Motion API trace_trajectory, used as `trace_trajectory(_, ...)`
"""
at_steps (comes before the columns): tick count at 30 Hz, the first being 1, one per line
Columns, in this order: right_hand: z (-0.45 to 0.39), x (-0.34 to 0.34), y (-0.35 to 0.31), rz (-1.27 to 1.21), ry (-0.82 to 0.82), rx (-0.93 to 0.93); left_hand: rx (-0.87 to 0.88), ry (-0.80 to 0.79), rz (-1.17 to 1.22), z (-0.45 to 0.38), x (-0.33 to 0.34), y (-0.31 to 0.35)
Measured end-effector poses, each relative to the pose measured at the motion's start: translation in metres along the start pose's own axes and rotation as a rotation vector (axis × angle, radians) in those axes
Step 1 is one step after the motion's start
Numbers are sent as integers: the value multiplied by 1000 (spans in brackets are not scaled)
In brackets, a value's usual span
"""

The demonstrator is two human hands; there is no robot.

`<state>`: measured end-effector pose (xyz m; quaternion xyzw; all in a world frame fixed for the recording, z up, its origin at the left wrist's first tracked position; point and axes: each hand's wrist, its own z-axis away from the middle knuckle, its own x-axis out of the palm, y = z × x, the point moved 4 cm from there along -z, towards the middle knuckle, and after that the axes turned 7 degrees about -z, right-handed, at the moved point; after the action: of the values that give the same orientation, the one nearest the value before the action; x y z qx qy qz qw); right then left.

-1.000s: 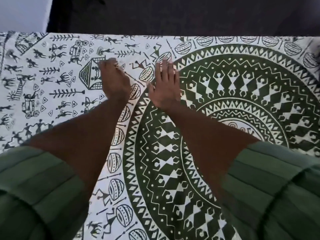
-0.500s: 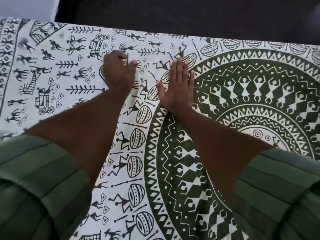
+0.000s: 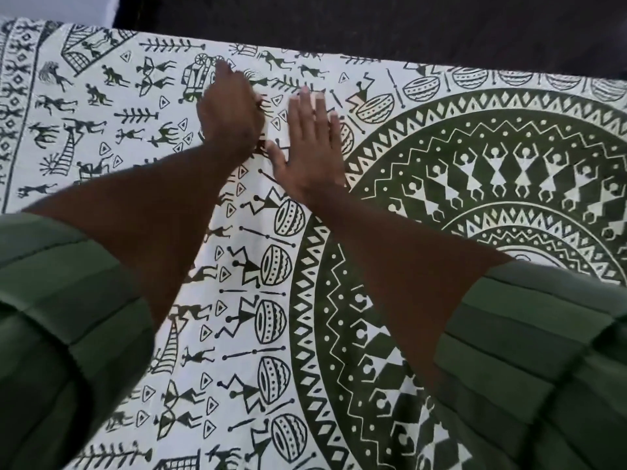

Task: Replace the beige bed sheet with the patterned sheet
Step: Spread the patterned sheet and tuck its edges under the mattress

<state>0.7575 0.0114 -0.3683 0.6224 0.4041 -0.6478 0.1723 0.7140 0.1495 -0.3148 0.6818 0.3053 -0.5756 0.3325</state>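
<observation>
The patterned sheet [image 3: 101, 106] is spread flat across nearly the whole frame. The right hand [image 3: 310, 147] is laid flat on it at upper centre, fingers straight and together. Just beside it, the left hand [image 3: 230, 110] rests on the sheet; how its fingers lie cannot be told.

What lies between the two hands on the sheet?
In the head view, only a narrow strip of patterned sheet shows between the left hand and right hand.
</observation>
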Motion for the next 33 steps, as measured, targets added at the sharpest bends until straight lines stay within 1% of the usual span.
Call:
trace_trajectory(1, -2, 5, -3, 6, -16, -30, -6, 2, -1, -3, 2, -2)
trace_trajectory(3, -5, 9, -5, -16, -36, -65, -82, 4, 41, -2, 6, -4)
trace_trajectory(5, -6, 4, 0, -101, -49, -129, -148, -13, 57, 0, 10, -2)
trace_trajectory(6, -7, -3, 11, -132, -25, -134, -158, -31, 48, 0, 10, 2)
trace_trajectory(7, -7, -10, 27, -129, 27, -88, -156, -49, 33, -1, 10, 5)
trace_trajectory(9, 0, -26, 64, -73, 128, 156, -154, -77, 17, -2, 6, 5)
trace_trajectory(10, 5, -29, 74, -35, 131, 262, -155, -74, 17, 0, 4, 4)
trace_trajectory(11, 10, -29, 77, 8, 122, 304, -146, -41, 13, 7, 1, 7)
trace_trajectory(12, 12, -25, 73, 36, 109, 293, -116, 32, 22, 18, -3, 12)
trace_trajectory(13, 11, -23, 69, 40, 94, 272, -63, 117, 74, 36, -6, 21)
trace_trajectory(14, 9, -20, 67, 27, 70, 261, 23, 168, 170, 61, -7, 33)
trace_trajectory(15, 6, -18, 68, 18, 43, 258, 140, 147, 307, 93, -5, 49)
trace_trajectory(16, 6, -17, 72, 20, 19, 255, 263, 42, 426, 129, 0, 64)
trace_trajectory(17, 5, -17, 76, 28, -2, 243, 376, -75, 488, 161, 7, 74)
trace_trajectory(18, 4, -18, 79, 28, -24, 226, 454, -166, 483, 184, 15, 76)
trace_trajectory(19, 7, -20, 79, 10, -42, 194, 479, -197, 422, 198, 22, 69)
trace_trajectory(22, 32, -27, 68, -48, -56, 88, 356, -178, 197, 189, 34, 30)
trace_trajectory(24, 66, -31, 58, -58, -54, 120, 243, -155, 85, 176, 34, -6)
trace_trajectory(26, 109, -31, 34, -52, -49, 206, 73, -138, -12, 165, 29, -55)
trace_trajectory(27, 127, -28, 17, -69, -66, 223, -4, -146, -30, 160, 26, -81)
trace_trajectory(28, 140, -20, -1, -97, -98, 195, -45, -174, -37, 158, 24, -102)
trace_trajectory(30, 153, -8, -38, -128, -200, -9, -61, -204, -57, 166, 12, -122)
trace_trajectory(31, 153, -8, -50, -165, -254, -122, -58, -184, -38, 176, 0, -120)
trace_trajectory(32, 150, -14, -53, -220, -284, -178, -26, -145, 16, 188, -14, -107)
trace_trajectory(33, 149, -22, -48, -290, -263, -158, 61, -104, 98, 205, -26, -86)
